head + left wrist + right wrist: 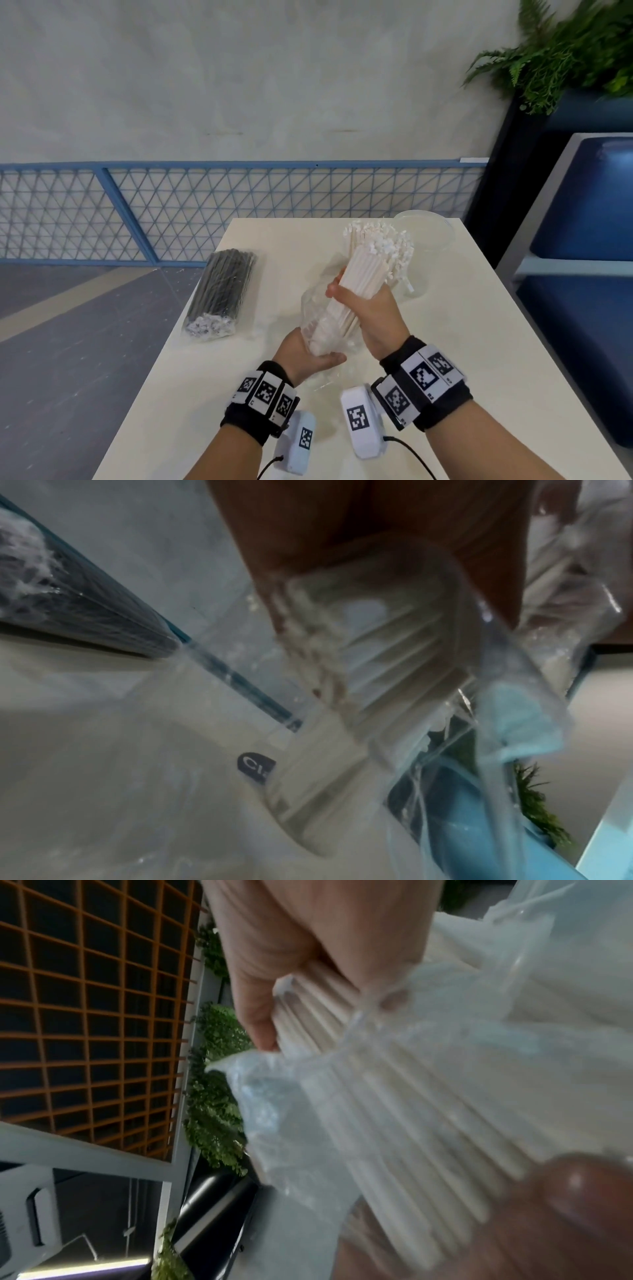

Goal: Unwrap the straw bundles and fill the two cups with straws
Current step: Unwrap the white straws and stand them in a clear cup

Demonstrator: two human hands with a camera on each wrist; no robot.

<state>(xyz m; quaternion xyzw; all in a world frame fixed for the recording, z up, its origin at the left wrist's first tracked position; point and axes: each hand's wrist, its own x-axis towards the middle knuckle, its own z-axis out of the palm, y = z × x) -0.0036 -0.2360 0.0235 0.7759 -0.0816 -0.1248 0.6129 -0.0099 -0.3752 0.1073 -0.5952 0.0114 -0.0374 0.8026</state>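
My right hand grips a bundle of white straws round its middle, tilted up and away over the table. The bundle's lower end sits in a clear plastic wrapper, and my left hand holds that wrapper from below. In the right wrist view my fingers curl round the white straws, with the wrapper bunched below them. A second bundle of black straws, still in its clear wrap, lies at the left. A clear cup stands behind; white straws seem to stand in it.
The cream table ends at its left edge close to the black bundle. Behind it are a blue mesh railing and a grey wall. A blue seat and a potted fern stand at the right.
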